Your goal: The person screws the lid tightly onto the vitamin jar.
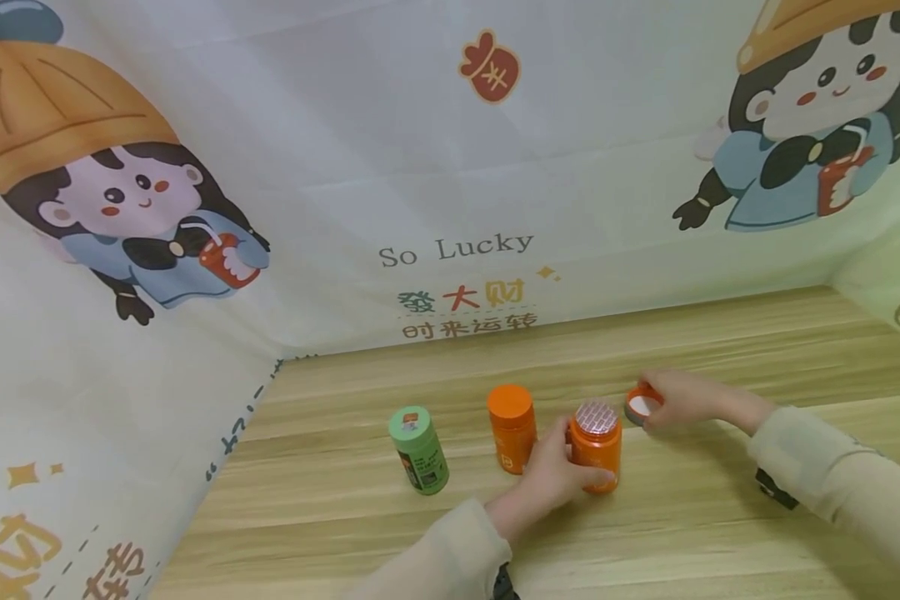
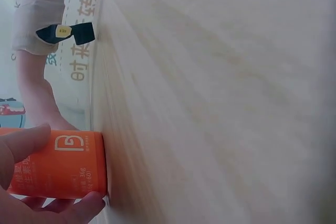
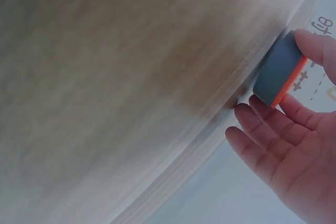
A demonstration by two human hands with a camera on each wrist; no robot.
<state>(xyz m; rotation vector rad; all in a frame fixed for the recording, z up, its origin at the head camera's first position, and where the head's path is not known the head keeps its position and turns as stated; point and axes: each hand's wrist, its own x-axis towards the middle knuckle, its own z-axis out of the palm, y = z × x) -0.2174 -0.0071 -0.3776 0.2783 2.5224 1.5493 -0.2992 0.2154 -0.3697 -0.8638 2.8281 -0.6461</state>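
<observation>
My left hand [image 1: 553,473] grips an orange bottle [image 1: 598,457] that stands upright on the table. Its top is uncapped and shows a silvery patterned seal [image 1: 597,417]. In the left wrist view the thumb and fingers wrap round the orange bottle [image 2: 63,163], with white print on its side. To the right, my right hand [image 1: 678,398] holds a bottle cap [image 1: 644,406] by its edge, with the white inside facing up. The right wrist view shows the cap [image 3: 281,66] as grey-blue with an orange rim, between thumb and fingers, at or close to the tabletop.
A second orange bottle [image 1: 512,429], lid on, stands just left of the gripped one. Further left is a green bottle [image 1: 420,454] with a lid. The wood-grain table [image 1: 330,533] meets a white printed cloth [image 1: 330,167] at the back and sides.
</observation>
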